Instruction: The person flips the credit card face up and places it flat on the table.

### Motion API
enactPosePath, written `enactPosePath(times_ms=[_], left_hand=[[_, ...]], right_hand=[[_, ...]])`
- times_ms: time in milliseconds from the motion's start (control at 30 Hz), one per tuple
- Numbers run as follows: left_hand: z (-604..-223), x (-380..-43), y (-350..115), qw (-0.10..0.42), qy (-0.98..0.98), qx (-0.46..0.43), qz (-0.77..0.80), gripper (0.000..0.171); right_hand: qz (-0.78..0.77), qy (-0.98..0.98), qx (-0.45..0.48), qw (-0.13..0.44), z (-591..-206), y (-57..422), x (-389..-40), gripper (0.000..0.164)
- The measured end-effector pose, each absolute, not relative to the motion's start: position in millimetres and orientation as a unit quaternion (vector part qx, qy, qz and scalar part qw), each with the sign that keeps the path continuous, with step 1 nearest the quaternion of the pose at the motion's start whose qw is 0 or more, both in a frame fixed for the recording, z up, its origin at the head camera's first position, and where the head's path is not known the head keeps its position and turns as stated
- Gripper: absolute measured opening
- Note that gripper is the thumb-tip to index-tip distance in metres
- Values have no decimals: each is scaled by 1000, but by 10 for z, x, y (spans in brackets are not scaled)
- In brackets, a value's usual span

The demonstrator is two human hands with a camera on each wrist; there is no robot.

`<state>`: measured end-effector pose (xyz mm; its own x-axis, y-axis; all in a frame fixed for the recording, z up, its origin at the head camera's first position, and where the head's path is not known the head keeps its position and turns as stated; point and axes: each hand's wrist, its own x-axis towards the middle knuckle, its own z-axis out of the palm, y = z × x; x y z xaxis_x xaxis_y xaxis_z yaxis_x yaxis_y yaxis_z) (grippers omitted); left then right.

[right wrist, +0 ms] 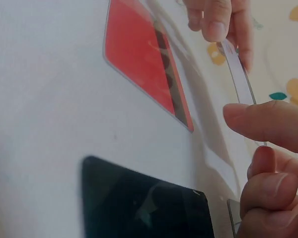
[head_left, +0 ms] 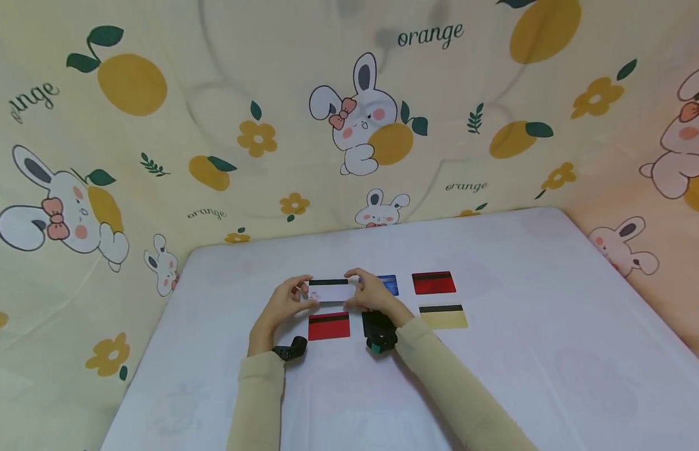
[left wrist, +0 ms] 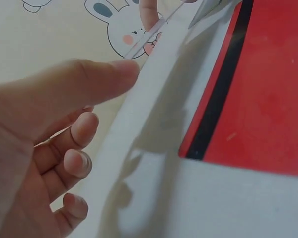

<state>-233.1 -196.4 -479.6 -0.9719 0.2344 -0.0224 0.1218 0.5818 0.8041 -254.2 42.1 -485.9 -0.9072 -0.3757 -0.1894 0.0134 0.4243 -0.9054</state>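
Note:
A white card with a black magnetic stripe is held up above the table between both hands. My left hand pinches its left end between thumb and fingers. At the right end, my right hand pinches it the same way. The left wrist view shows the card nearly edge-on, with the left thumb against it. In the right wrist view the white card slants between the two hands. Just below it on the table lies a red striped card.
A blue card is partly hidden behind the right hand. Further right lie a dark red card and a gold card. A black card lies under the right wrist. Behind the white table hangs a patterned cloth.

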Motion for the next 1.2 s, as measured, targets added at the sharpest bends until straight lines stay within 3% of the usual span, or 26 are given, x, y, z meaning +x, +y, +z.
enactPosePath(times_ms=[900, 1200], left_hand=[[-4750, -2197, -1967, 56, 885, 97, 452, 64], [-4764, -2232, -1914, 25, 892, 100, 440, 64]], right_hand=[[-594, 775, -133, 170, -4861, 477, -2348, 68], [-592, 779, -141, 148, -4847, 518, -2352, 69]])
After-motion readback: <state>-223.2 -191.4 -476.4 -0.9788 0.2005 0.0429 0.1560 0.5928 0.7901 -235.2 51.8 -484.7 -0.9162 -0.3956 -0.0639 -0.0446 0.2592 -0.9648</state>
